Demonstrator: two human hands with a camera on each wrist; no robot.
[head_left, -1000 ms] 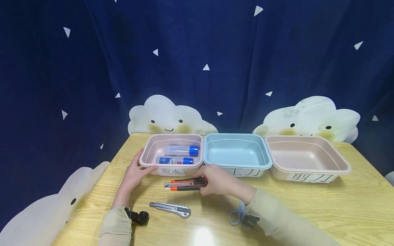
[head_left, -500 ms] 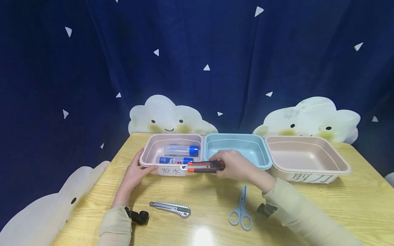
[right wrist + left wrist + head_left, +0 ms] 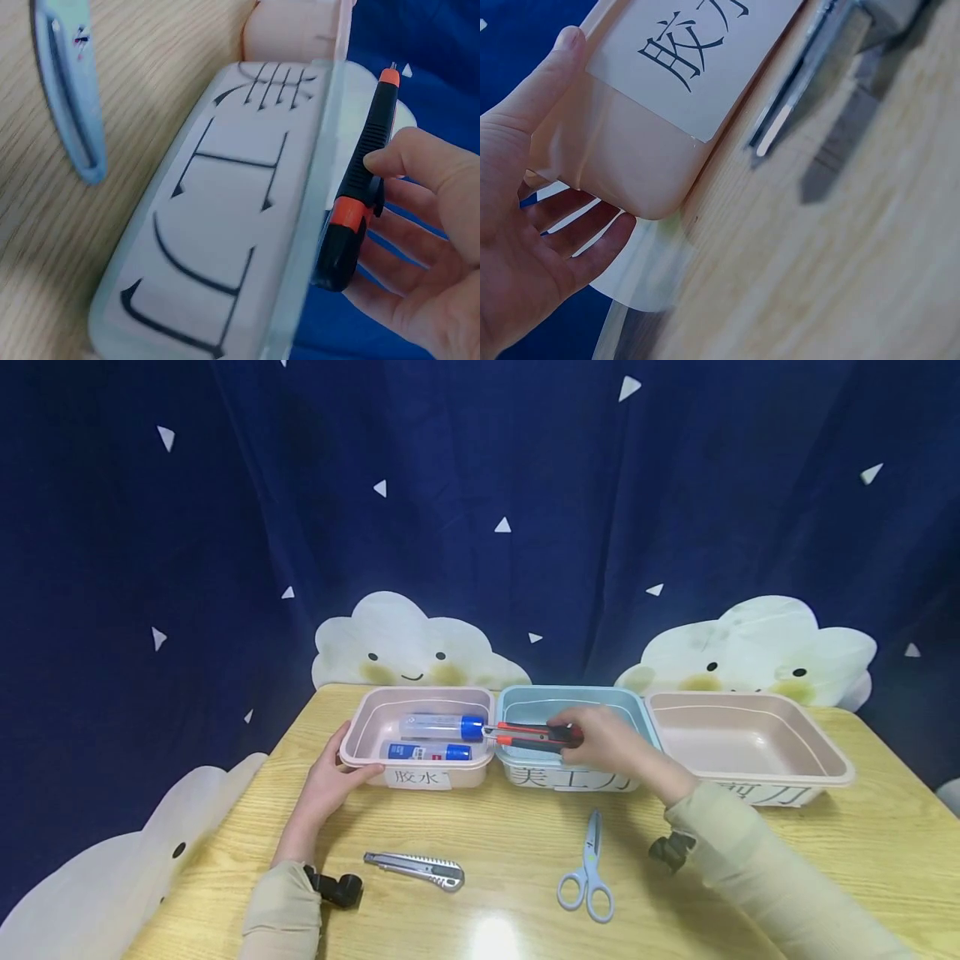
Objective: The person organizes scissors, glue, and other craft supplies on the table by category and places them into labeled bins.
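Observation:
My right hand (image 3: 600, 739) grips a black-and-orange utility knife (image 3: 528, 737) above the blue bin (image 3: 630, 777). In the right wrist view, the thumb presses the knife's ribbed side (image 3: 367, 142), with fingers behind it. The knife's tip end reaches left over the rim shared with the pink bin (image 3: 468, 777). My left hand (image 3: 326, 785) rests against that pink bin's front left corner, thumb along the front rim and fingers at its side. Two clear tubes with blue caps (image 3: 472, 727) lie inside it. A silver utility knife (image 3: 416, 868) lies on the table nearer me.
Light blue scissors (image 3: 589, 877) lie on the table in front of the blue bin. At the right stands a beige-pink bin (image 3: 750, 747). Each bin bears a front label with Chinese characters. A dark blue curtain (image 3: 480, 485) hangs behind the wooden table (image 3: 510, 852).
My right hand has carried the black-and-orange utility knife up and to the right, from the front of the bins to above the blue one. The left hand stays at the pink bin.

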